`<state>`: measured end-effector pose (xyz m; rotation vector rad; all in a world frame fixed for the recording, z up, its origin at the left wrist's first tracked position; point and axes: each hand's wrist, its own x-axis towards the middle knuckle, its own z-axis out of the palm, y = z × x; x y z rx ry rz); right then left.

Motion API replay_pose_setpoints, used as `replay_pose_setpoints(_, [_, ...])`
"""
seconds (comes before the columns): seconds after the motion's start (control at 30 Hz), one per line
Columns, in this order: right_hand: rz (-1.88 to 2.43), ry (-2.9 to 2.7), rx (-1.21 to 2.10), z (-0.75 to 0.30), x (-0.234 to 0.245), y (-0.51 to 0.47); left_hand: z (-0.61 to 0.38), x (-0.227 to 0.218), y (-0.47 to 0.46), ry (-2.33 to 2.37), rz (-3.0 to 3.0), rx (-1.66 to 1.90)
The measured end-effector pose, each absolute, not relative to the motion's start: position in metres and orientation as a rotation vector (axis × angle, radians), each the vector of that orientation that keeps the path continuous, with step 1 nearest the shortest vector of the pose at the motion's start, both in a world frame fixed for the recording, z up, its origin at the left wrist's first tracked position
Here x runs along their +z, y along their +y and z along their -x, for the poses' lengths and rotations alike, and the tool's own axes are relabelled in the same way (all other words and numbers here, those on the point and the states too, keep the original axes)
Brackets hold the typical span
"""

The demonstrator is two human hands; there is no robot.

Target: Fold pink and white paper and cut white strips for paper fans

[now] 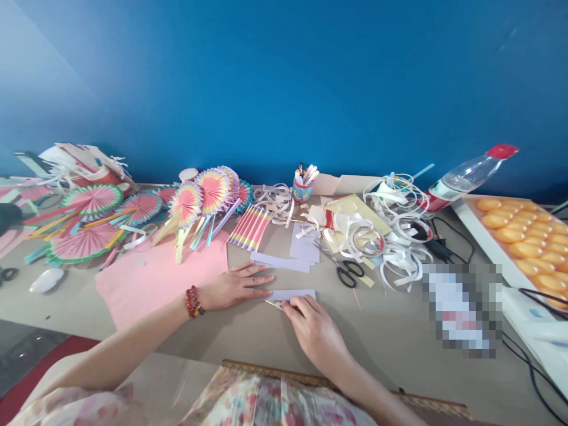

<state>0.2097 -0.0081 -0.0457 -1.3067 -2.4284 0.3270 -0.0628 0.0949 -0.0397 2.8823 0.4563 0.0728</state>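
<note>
My left hand (239,286) lies flat on the table with its fingers stretched out. Its fingertips touch the left end of a lavender paper strip (302,293). At the near edge of that strip, my right hand (313,322) has its fingers closed on a small whitish tool (276,303), mostly hidden, whose kind I cannot make out. Just beyond lies a second lavender strip (281,262), with lavender sheets (305,239) behind it. A pleated, striped paper piece (251,228) rests farther back. Black-handled scissors (350,273) lie to the right.
Pink paper (164,278) spreads under my left forearm. Several folded paper fans (213,190) stand at the back left, near a white mouse (47,280). Curled white strips (399,260), a pen cup (302,188), a tilted bottle (465,177) and a tray of orange domes (519,228) are behind and right.
</note>
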Motion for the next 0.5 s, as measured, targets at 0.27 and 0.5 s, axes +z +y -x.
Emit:
replay_pose_setpoints(0.27, [1.271, -2.433, 0.25, -0.207, -0.045, -0.007, 0.063, -0.042, 0.094, 0.462, -2.848, 0.129])
replay_pose_setpoints(0.5, [1.265, -2.466, 0.273, -0.192, -0.045, -0.005, 0.064, -0.043, 0.093, 0.469, -2.868, 0.039])
